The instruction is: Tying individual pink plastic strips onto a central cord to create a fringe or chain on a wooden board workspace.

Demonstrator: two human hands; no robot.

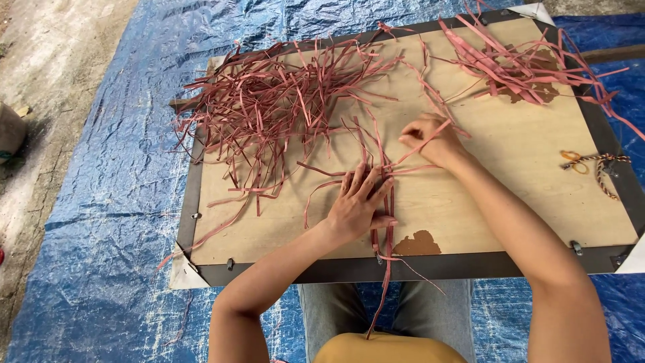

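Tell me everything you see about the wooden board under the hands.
The wooden board is a pale plywood sheet set in a dark frame, lying flat over a blue tarp. A brown patch shows near its front edge. Heaps of pink strips cover its far side. The left hand presses strips flat on it.

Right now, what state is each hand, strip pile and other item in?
Left hand: flat, pressing strips to the board.
Right hand: pinching one strip.
Left pile of strips: loose, tangled.
Right pile of strips: loose.
Board: lying flat on tarp.
Rubber bands: unused at the board's edge.
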